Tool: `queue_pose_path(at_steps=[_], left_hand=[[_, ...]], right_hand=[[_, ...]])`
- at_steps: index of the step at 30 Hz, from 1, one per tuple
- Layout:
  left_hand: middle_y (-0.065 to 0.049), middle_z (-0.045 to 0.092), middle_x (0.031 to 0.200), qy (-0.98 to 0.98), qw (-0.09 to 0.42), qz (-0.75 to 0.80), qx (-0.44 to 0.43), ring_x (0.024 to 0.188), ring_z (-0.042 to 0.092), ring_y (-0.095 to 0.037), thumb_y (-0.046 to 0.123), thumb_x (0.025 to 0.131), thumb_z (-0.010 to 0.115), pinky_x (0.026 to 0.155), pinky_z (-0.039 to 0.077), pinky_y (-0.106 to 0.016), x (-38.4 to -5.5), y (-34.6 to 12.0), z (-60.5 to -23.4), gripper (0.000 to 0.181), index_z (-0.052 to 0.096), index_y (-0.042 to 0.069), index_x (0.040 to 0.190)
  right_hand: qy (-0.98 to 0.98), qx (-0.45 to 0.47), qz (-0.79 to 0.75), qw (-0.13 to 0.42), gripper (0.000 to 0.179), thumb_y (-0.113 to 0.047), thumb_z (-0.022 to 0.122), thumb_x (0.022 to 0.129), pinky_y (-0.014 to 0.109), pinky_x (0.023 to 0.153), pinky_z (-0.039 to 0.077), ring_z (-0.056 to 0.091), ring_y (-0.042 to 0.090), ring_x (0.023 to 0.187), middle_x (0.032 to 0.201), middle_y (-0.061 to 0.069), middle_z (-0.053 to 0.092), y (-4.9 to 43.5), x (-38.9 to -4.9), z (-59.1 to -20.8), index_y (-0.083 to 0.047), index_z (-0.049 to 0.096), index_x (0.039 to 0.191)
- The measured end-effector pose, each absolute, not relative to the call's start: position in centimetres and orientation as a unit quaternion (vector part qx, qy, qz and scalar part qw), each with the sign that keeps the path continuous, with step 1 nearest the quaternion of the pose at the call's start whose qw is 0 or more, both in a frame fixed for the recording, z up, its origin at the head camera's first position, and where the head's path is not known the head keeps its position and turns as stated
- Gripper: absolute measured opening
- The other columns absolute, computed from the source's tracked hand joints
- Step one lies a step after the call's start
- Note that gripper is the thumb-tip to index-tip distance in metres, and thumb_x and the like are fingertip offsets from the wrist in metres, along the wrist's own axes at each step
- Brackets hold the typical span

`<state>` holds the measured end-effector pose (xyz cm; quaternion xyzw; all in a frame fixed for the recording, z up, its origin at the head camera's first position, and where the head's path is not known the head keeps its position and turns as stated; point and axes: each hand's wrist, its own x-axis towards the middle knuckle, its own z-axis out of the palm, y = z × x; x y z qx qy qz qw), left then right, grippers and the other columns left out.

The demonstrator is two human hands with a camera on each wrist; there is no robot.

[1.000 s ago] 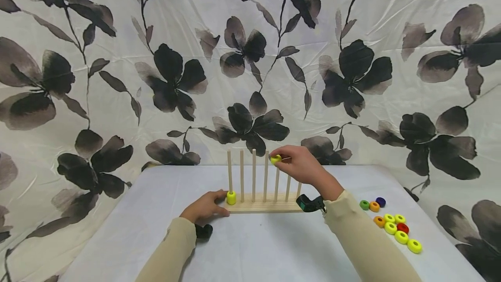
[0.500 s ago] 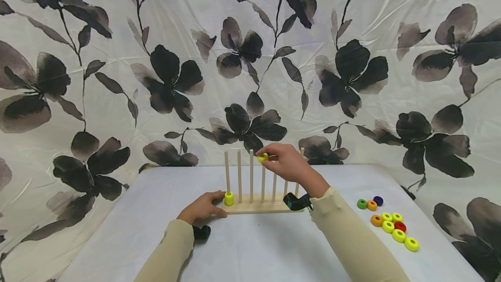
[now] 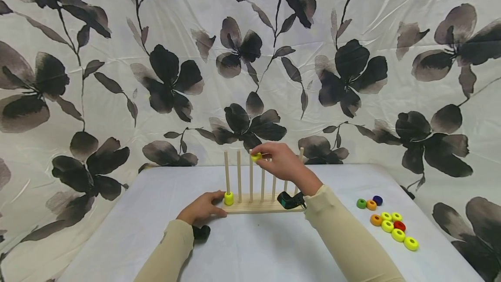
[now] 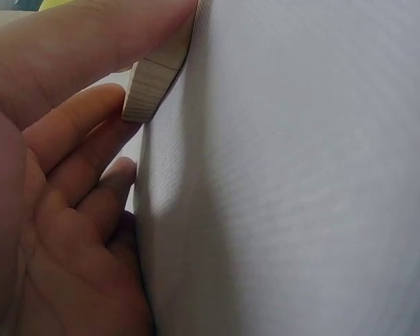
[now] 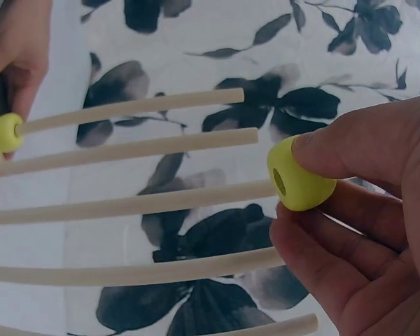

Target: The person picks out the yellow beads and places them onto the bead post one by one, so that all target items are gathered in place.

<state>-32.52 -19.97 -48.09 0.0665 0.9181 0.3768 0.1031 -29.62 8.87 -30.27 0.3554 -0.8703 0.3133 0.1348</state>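
Between the thumb and fingers of my right hand [image 3: 281, 161] is a yellow ring [image 5: 301, 175], its hole facing the rods. It is up by the top of the third rod from the left; whether it touches that rod I cannot tell. The wooden peg rack [image 3: 254, 207] has several upright rods on a flat base. Yellow rings [image 3: 228, 198] sit at the bottom of its leftmost rod. My left hand [image 3: 201, 209] grips the left end of the base, and the left wrist view shows the base's corner [image 4: 148, 87] between thumb and fingers.
On the right of the white table [image 3: 242, 251] lie loose rings: several yellow ones [image 3: 398, 235], a red ring [image 3: 399, 226], orange rings [image 3: 375, 219], a green ring [image 3: 362, 203] and a dark blue ring [image 3: 377, 200]. A flowered cloth [image 3: 250, 77] hangs behind.
My right hand has moved left along the tops of the rods with the yellow ring, toward the third rod. The left hand stays at the base; the view has shifted slightly.
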Motion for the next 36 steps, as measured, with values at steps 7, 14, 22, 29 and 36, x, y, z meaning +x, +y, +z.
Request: queue_pose_path(at_steps=[7,14,22,29,36], left_hand=[[-0.013,0.038,0.154,0.917,0.104,0.378,0.068,0.144,0.030,-0.038,0.032,0.066,0.088,0.117,0.023,-0.059,-32.5,-19.9,-47.9,0.084,0.052,0.019,0.141],[-0.013,0.038,0.154,0.921,0.103,0.371,0.065,0.145,0.030,-0.036,0.033,0.067,0.088,0.117,0.023,-0.059,-32.5,-19.9,-47.8,0.084,0.052,0.019,0.141],[-0.012,0.040,0.153,0.919,0.106,0.374,0.066,0.144,0.031,-0.036,0.034,0.066,0.088,0.116,0.024,-0.059,-32.6,-20.0,-48.0,0.084,0.052,0.019,0.141],[-0.011,0.041,0.153,0.917,0.110,0.378,0.067,0.144,0.032,-0.036,0.034,0.067,0.088,0.116,0.024,-0.060,-32.5,-20.0,-47.9,0.085,0.051,0.019,0.142],[-0.011,0.040,0.153,0.914,0.118,0.385,0.058,0.145,0.030,-0.036,0.034,0.068,0.087,0.116,0.023,-0.061,-32.2,-19.9,-47.5,0.085,0.051,0.018,0.142]], right_hand=[[-0.871,0.358,0.314,0.120,0.023,-0.013,0.063,0.092,0.033,0.091,0.056,0.069,0.017,0.102,0.113,0.002,0.071,8.1,-29.8,-30.4,-0.013,0.070,0.113],[-0.860,0.378,0.317,0.131,0.022,-0.010,0.062,0.092,0.031,0.092,0.056,0.069,0.018,0.103,0.113,0.004,0.070,7.0,-30.0,-30.6,-0.011,0.069,0.113],[-0.851,0.386,0.329,0.137,0.021,-0.012,0.064,0.092,0.026,0.091,0.055,0.068,0.016,0.103,0.112,0.002,0.068,5.6,-30.2,-31.0,-0.011,0.069,0.113],[-0.846,0.383,0.339,0.154,0.021,-0.013,0.065,0.092,0.026,0.090,0.056,0.069,0.015,0.100,0.110,0.002,0.069,4.3,-30.3,-30.8,-0.011,0.069,0.112],[-0.841,0.384,0.348,0.157,0.021,-0.013,0.065,0.092,0.024,0.092,0.055,0.069,0.016,0.101,0.113,0.003,0.068,3.4,-30.3,-30.4,-0.010,0.069,0.113]])
